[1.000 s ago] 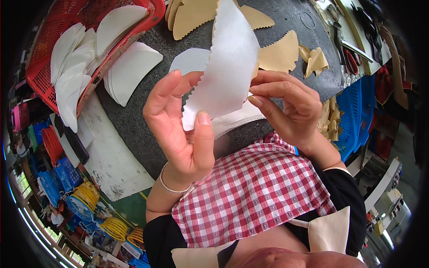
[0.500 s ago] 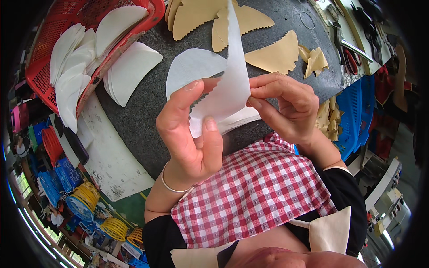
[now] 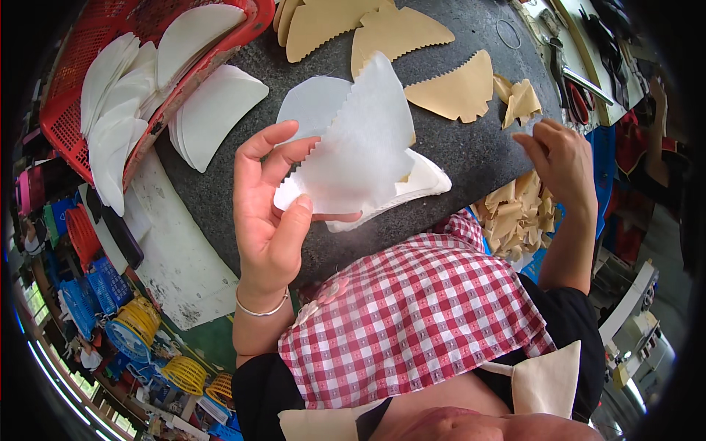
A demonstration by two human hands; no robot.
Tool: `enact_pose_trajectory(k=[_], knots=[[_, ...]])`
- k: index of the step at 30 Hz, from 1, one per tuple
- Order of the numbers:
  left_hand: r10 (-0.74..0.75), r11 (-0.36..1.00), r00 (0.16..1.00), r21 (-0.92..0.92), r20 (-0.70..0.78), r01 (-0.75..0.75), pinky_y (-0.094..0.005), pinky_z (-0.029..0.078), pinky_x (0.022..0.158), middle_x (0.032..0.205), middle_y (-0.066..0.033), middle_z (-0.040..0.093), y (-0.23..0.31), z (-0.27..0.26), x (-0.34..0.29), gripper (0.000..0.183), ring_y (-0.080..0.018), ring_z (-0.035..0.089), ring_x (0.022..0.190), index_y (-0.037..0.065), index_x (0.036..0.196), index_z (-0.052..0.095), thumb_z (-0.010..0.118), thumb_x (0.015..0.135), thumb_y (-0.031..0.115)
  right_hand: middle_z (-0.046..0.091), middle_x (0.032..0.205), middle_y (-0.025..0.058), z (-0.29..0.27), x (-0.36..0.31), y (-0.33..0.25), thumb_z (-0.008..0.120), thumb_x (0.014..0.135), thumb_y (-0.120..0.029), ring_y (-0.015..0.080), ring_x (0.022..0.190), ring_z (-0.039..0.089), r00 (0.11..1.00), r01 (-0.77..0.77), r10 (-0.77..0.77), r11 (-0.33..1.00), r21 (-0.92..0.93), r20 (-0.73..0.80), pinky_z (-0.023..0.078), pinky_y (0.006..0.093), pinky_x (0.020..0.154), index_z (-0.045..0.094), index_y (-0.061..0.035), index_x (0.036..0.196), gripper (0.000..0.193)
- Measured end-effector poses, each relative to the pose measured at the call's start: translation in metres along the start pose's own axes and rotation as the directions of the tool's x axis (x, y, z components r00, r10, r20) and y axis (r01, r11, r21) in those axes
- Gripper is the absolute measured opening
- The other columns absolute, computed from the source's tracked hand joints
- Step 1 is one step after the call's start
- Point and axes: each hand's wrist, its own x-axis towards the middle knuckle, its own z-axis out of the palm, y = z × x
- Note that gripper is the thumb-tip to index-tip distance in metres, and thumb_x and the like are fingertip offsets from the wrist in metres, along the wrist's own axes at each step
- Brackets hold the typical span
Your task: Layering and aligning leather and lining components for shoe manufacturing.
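Note:
My left hand (image 3: 268,209) pinches a white fan-shaped sheet (image 3: 368,140) by its lower left corner, thumb in front and fingers partly behind. The sheet stands tilted above the table, its left edge zigzag cut, with small tan bits at its right edge. Below it lies a stack of white pieces (image 3: 426,180), partly covered. Behind is a pale rounded piece (image 3: 312,106), flat on the table. My right hand (image 3: 562,158) is away from the sheet at the table's right edge, above tan scraps (image 3: 518,217). Its fingers are curled together; anything between them is hidden.
A red basket (image 3: 62,125) of white pieces stands at the far left, a white stack (image 3: 217,114) beside it. Tan zigzag-edged pieces (image 3: 456,88) and a crumpled tan scrap (image 3: 522,103) lie on the dark tabletop (image 3: 485,151). Blue plastic basket (image 3: 604,158) at right.
My right hand has let go of the white sheet's edge and moved right, over the tan scraps. My left hand has shifted slightly left, and the sheet now turns its broad face toward me.

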Motion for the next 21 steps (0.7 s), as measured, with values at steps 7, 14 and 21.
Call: enact_pose_trajectory(k=[7,14,21], knots=[[-0.217,0.938,0.969,-0.250,0.118,0.241,-0.0397,0.070,0.071,0.137,-0.0266,0.052,-0.003,-0.001,0.006,0.052,-0.0348,0.068,0.114,-0.004,0.133,0.035,0.052,0.084,-0.002,0.068,0.111,0.0053,0.025,0.036,-0.060,0.087,0.076,-0.016,0.0320,0.114,0.063,0.564,0.626,-0.489,0.779,-0.042,-0.666,0.053,0.0406,0.090,0.062,-0.0071,0.104,0.039],[-0.150,0.797,0.967,-0.553,0.207,0.242,-0.0284,0.065,0.058,0.125,-0.0249,0.053,-0.011,-0.029,0.002,0.021,-0.0311,0.070,0.093,-0.001,0.099,0.047,0.059,0.085,0.009,0.068,0.101,0.0083,0.044,0.050,-0.076,0.085,0.080,-0.003,0.0237,0.104,0.067,0.794,0.601,-0.355,0.330,0.728,-0.494,0.055,0.0343,0.087,0.066,-0.0024,0.106,0.032],[-0.132,0.768,0.965,-0.593,0.227,0.244,-0.0254,0.059,0.057,0.123,-0.0253,0.055,-0.019,-0.036,0.000,0.018,-0.0196,0.068,0.060,0.002,0.097,0.053,0.058,0.086,0.015,0.064,0.114,0.0139,0.045,0.068,-0.103,0.091,0.066,-0.006,0.0302,0.111,0.062,0.659,0.752,-0.486,0.427,0.502,-0.574,0.052,0.0390,0.091,0.062,-0.0004,0.116,0.058]])
